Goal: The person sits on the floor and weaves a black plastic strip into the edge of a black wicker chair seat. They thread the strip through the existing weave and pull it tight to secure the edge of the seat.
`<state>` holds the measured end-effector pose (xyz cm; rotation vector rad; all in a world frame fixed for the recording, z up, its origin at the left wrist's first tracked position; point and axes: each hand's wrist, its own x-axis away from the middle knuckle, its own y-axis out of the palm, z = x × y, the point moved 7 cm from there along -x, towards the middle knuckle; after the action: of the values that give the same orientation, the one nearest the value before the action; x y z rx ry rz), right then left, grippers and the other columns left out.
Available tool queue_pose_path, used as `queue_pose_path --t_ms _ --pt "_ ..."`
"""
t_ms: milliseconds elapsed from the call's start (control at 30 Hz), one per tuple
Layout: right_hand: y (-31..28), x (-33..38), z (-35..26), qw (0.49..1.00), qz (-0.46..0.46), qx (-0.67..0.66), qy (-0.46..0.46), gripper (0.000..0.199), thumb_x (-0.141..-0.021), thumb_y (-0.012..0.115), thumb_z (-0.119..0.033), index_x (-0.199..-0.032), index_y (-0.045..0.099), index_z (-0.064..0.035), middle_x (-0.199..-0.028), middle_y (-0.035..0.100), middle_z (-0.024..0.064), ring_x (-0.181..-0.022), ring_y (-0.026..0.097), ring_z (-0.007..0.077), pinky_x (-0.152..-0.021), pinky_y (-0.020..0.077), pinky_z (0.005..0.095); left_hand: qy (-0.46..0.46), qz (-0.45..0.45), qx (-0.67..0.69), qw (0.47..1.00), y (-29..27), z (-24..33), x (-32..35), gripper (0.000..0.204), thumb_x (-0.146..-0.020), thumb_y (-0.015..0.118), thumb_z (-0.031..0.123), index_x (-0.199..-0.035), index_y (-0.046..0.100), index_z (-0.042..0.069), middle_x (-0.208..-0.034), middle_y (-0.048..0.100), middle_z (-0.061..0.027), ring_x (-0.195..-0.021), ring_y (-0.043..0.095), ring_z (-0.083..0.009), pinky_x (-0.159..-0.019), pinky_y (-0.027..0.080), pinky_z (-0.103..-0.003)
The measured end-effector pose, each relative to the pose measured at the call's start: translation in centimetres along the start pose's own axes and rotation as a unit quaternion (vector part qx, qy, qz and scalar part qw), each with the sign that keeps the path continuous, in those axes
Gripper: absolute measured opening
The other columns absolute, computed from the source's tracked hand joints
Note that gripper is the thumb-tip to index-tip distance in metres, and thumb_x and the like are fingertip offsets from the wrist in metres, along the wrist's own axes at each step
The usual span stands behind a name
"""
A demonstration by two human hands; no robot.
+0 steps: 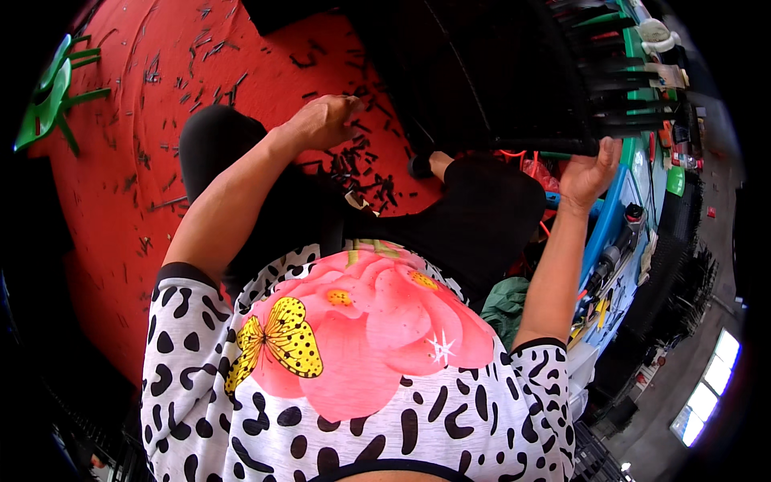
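Step in hand, as judged: steadying the large black panel (pixel 498 72), 1 o'clock. Right hand (pixel 590 173), 2 o'clock: at panel's lower corner; finger closure hidden, cannot tell. Left hand (pixel 325 120), 11 o'clock: fingers part-curled, hold cannot be told. Next move likely calls for corner support. Blue-edged tray (pixel 608 217), 3 o'clock: dark tool (pixel 610 259), yellow pieces (pixel 602 309); depth unclear

Seen from above, holding the bare left forearm (pixel 225 201) on a slant from nine o'clock, with the left hand (pixel 323 122) at eleven, back upward, fingers (pixel 348 106) loosely curled toward two; holding the bare right forearm (pixel 556 269) straight from four o'clock, with the right hand (pixel 589 173) at two, wrist (pixel 573 206) tipped slightly outward, fingers partly hidden
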<state>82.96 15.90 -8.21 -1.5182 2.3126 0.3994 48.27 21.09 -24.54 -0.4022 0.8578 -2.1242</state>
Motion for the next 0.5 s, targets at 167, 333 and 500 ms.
queue_pose_path --t_ms 167,333,500 --pt "0.1 1.4 2.4 0.985 0.105 -0.061 0.122 0.066 -0.086 0.056 -0.048 -0.135 0.037 -0.0089 -0.134 0.044 0.0142 -0.122 0.042 0.0307 -0.099 0.0336 0.0513 0.014 0.033 0.024 0.999 -1.3 3.2 -0.5 0.033 -0.071 0.067 0.008 -0.1 0.054 -0.002 -0.088 0.059 -0.0159 -0.083 0.061 -0.0303 -0.07 0.049 -0.038" --pt "-0.2 1.7 2.5 0.984 0.102 -0.034 0.141 0.073 -0.082 0.057 -0.055 -0.133 0.036 -0.008 -0.137 0.038 0.0156 -0.122 0.04 0.0318 -0.095 0.0355 0.0518 0.016 0.021 0.012 1.0 -2.4 5.7 -0.9 0.033 -0.073 0.068 0.008 -0.103 0.055 -0.003 -0.088 0.061 -0.0146 -0.082 0.063 -0.0258 -0.071 0.05 -0.035" --pt "-0.5 2.1 2.4 0.979 0.11 -0.018 0.173 0.068 -0.082 0.059 -0.053 -0.127 0.041 -0.0053 -0.127 0.044 0.015 -0.113 0.048 0.0296 -0.089 0.0419 0.0465 -0.002 0.015 0.017 1.0 -2.5 6.2 -0.7 0.034 -0.074 0.069 0.009 -0.104 0.056 -0.002 -0.089 0.062 -0.0137 -0.084 0.063 -0.0245 -0.072 0.051 -0.034"
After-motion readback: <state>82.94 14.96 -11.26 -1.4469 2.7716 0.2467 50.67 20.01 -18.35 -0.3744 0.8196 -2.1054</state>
